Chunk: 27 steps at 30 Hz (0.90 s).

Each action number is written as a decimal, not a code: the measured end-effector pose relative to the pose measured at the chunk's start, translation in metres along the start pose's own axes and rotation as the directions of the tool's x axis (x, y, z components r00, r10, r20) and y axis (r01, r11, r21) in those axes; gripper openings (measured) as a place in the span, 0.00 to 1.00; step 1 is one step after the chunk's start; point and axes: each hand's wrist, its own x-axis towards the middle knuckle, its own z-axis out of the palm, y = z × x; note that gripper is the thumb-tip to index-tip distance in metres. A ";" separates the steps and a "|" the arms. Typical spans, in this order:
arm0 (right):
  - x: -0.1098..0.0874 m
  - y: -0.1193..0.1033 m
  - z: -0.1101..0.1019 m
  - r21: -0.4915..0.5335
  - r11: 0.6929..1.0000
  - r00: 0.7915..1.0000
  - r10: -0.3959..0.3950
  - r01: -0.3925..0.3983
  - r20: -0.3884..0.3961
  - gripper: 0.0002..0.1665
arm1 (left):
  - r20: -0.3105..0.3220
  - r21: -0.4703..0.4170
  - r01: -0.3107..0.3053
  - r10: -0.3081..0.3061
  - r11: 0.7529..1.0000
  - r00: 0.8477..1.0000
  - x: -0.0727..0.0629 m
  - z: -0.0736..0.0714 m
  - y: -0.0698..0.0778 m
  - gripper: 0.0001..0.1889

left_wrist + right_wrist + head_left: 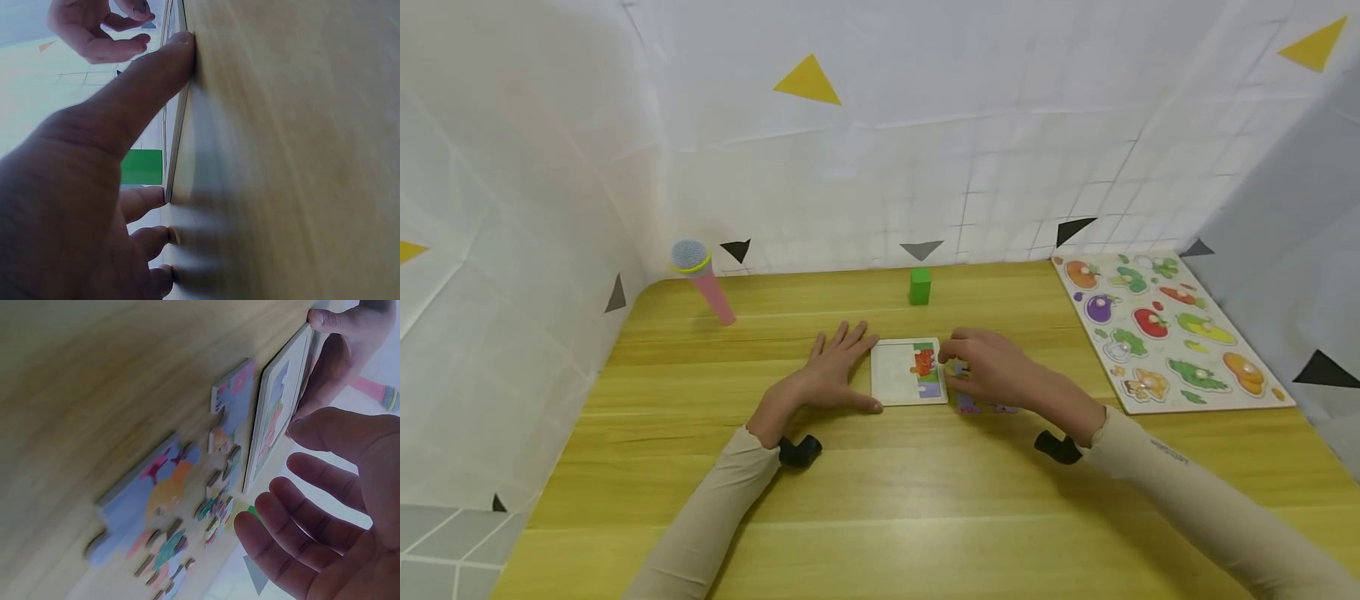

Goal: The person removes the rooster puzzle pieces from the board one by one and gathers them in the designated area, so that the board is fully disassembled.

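Note:
A small white puzzle tray (891, 372) lies on the table, with joined picture pieces (927, 367) along its right side. My left hand (822, 382) spreads at the tray's left edge, thumb at the near corner and forefinger at the far one. Over the tray's right edge hovers my right hand (1000, 367), its fingers loosely bent with nothing between them in the right wrist view. Beneath it lie several loose jigsaw pieces (165, 494), lilac with pink and orange pictures, partly hidden by the hand in the head view.
Behind the tray stands a green block (920, 287). A pink toy microphone (711, 292) lies at the back left. On the right is a vegetable peg-puzzle board (1157, 350). White sheeting (865, 192) walls off the table's back and sides.

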 end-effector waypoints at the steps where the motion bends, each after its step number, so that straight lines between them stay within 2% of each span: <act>1: 0.002 0.000 0.001 0.003 1.000 1.000 0.002 -0.002 0.004 0.11 | 0.001 -0.001 0.001 -0.001 1.000 1.000 0.000 0.000 0.000 0.61; 9: 0.014 -0.005 0.002 0.035 0.999 1.000 -0.007 0.007 0.009 0.13 | 0.005 -0.006 0.009 -0.009 1.000 1.000 -0.001 -0.001 0.001 0.61; 15: 0.024 -0.004 0.007 0.010 1.000 1.000 -0.022 0.022 0.005 0.10 | 0.004 0.000 0.009 -0.009 1.000 1.000 -0.001 -0.001 0.001 0.61; 22: 0.035 -0.004 0.010 -0.012 1.000 0.999 -0.017 0.018 0.032 0.13 | 0.002 -0.010 0.010 -0.010 1.000 1.000 -0.001 -0.001 0.001 0.61; 27: 0.042 -0.004 0.013 -0.010 0.999 0.999 -0.030 0.031 0.041 0.10 | 0.007 -0.007 0.007 -0.007 1.000 1.000 -0.001 -0.001 0.000 0.61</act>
